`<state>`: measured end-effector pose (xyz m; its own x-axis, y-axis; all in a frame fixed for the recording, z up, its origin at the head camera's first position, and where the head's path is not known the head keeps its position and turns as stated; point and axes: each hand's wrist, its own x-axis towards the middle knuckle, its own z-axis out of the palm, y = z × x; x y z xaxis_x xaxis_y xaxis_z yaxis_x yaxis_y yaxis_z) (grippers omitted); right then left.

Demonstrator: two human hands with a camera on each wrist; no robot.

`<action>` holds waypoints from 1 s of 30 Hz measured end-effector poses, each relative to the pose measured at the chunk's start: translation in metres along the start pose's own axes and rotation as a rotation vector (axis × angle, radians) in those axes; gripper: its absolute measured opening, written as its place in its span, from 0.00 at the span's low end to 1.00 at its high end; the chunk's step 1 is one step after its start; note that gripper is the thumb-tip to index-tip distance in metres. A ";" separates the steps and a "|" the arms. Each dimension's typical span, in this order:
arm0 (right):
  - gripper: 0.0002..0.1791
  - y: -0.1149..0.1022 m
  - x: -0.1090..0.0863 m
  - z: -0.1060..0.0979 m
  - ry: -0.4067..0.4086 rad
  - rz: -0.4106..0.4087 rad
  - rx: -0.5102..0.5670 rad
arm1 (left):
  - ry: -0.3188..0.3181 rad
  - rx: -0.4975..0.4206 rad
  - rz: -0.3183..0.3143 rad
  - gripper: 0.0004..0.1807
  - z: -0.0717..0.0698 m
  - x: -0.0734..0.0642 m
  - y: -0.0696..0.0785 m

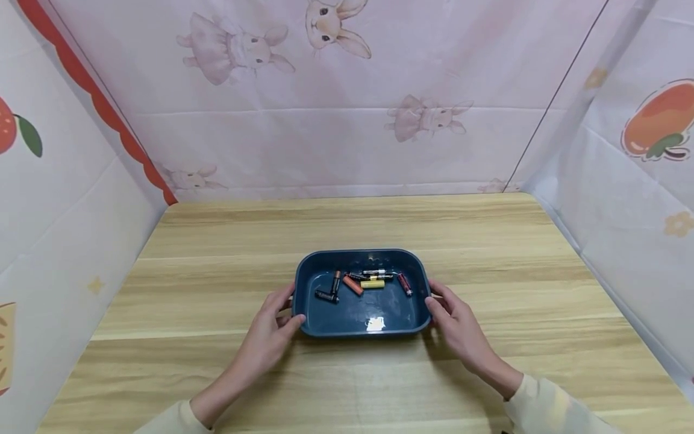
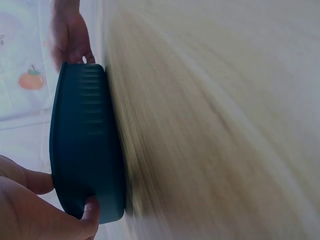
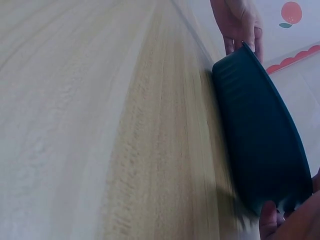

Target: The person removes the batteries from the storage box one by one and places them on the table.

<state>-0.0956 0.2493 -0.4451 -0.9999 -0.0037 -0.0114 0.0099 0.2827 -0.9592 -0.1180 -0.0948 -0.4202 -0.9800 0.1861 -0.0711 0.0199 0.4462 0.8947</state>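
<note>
A dark blue rectangular plastic tub [image 1: 358, 333] with rounded corners is held level at the middle of the table. Its left end is gripped by my left hand [image 1: 269, 328], thumb at the rim and fingers along the outer wall. My right hand [image 1: 461, 328] holds the opposite end the same way. Inside lie several small batteries: a yellow one [image 1: 372, 284], an orange one [image 1: 353, 285], a dark red one [image 1: 405, 284] and black ones, such as a black battery [image 1: 326, 296] at the left. Both wrist views show the tub's base close over the wood.
The wood-grain table [image 1: 358, 392] reaches back to a pink curtain [image 1: 336, 150] printed with rabbits. Printed white sheets hang at both sides, the left sheet [image 1: 65, 199] carrying a red scalloped border and the right sheet [image 1: 612, 181] fruit pictures.
</note>
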 end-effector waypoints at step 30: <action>0.25 -0.007 0.003 -0.003 -0.006 0.038 0.042 | -0.009 -0.002 -0.013 0.35 -0.001 0.001 0.003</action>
<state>-0.0987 0.2507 -0.4378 -0.9988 0.0009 -0.0496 0.0483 0.2423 -0.9690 -0.1192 -0.0946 -0.4173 -0.9782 0.1887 -0.0866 0.0069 0.4464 0.8948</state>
